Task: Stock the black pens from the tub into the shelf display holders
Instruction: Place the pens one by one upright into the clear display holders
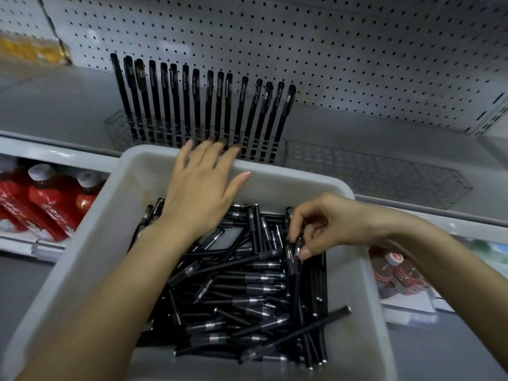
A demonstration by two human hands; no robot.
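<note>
A grey plastic tub (88, 259) in front of me holds a heap of several black pens (247, 295). On the shelf behind it, a clear display holder (118, 127) carries a row of several black pens (198, 103) standing upright. A second clear holder (384, 171) to its right has no pens in it. My left hand (203, 185) stretches over the tub's far rim with fingers spread, its fingertips at the base of the standing pens. My right hand (319, 229) reaches into the tub and pinches one black pen (295, 257) between thumb and fingers.
A white pegboard wall (330, 50) backs the grey shelf (55, 105). Red bottles (49, 202) lie on the lower shelf at left, and more bottles with a label (395, 270) lie at lower right. A yellow package (30, 50) sits at far upper left.
</note>
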